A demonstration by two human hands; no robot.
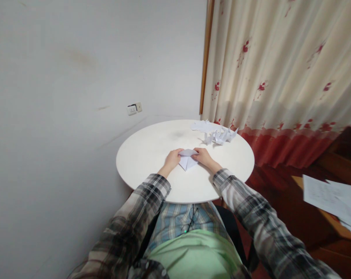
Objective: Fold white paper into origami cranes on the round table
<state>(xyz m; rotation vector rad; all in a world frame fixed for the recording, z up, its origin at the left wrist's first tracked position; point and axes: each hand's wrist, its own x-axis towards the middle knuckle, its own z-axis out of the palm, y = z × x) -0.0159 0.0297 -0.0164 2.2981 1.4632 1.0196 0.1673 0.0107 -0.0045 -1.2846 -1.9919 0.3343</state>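
Note:
A white sheet of folded paper (187,162) lies on the round white table (146,155), its pointed end toward me and its upper flap raised. My left hand (173,158) pinches the flap's left edge. On the opposite edge, my right hand (203,156) is closed with thumb and fingers on the paper. Several folded paper figures (221,136) with pointed wings, like paper cranes, sit together beyond my right hand. Behind them is some flat white paper (204,126) near the table's far rim.
A white wall (62,116) with a socket (131,110) runs along the left. At the right hangs a flowered curtain (268,69) with a red lower band. Loose written sheets (329,195) rest on a wooden desk at the far right.

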